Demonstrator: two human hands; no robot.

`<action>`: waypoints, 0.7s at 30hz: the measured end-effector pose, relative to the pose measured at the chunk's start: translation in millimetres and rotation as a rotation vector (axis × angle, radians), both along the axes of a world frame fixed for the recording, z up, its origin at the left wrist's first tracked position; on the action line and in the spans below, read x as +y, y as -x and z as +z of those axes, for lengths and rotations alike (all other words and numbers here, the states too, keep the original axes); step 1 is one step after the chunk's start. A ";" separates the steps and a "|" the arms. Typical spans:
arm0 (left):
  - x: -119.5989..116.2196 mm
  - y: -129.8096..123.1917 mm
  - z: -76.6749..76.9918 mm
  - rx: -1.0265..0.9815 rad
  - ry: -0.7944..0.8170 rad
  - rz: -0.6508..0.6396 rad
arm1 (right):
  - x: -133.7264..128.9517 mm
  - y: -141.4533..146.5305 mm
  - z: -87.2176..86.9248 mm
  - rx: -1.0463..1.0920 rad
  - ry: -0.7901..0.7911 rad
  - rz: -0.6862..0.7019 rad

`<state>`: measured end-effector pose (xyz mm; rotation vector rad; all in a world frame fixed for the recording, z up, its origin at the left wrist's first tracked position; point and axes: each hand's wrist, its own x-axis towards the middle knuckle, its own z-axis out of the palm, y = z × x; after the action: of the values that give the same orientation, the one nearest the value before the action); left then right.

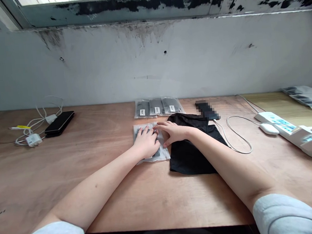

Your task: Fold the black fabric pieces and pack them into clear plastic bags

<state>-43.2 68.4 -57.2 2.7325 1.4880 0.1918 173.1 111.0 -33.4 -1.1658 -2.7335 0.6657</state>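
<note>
A frosted plastic bag [163, 154] with something dark inside lies flat on the wooden table, in front of me. My left hand [146, 143] rests palm down on the bag, fingers stretched out and a little apart. From the right, my right hand [172, 131] reaches over the bag's right edge. Its fingers are spread toward the left fingertips, thumb apart, and nothing shows in its grasp. A black cloth [189, 157], perhaps a garment, lies under my right wrist and forearm. Both hands cover part of the bag.
Behind, three labelled bags [156, 107] with dark contents lie by the wall. A pixelated dark phone-like object [207, 110] joins a white cable. At right are a power strip [279, 120] and more bags [307, 96]. A black case [59, 123] and charger [33, 139] lie left.
</note>
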 end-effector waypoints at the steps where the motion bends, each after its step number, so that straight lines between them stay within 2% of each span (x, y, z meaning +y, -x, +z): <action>1: 0.3 0.1 0.3 -0.001 0.005 0.000 | -1.3 1.2 1.1 -0.012 0.012 0.013; 9: 0.9 0.1 -0.2 -0.038 0.031 0.004 | -10.0 7.9 1.6 -0.116 0.075 0.020; 12: 1.5 1.3 0.3 -0.112 0.040 0.011 | -12.9 9.3 5.7 -0.119 0.065 0.024; 14: 3.1 3.4 1.9 -0.273 0.053 0.021 | -17.0 11.6 11.8 -0.094 0.045 0.045; 16: 6.0 6.7 3.6 -0.531 0.047 0.055 | -23.8 16.0 19.2 -0.015 0.017 0.086; 19: 13.2 13.2 2.4 -0.893 -0.003 0.198 | -38.0 27.4 26.1 0.087 -0.024 0.133; 21: 20.0 17.4 -2.3 -1.032 -0.008 0.301 | -47.7 37.4 24.8 0.053 -0.049 0.141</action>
<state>-60.7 88.4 -59.5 1.7971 1.4548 1.3378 135.7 63.4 -8.7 -0.9390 -2.7898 0.6303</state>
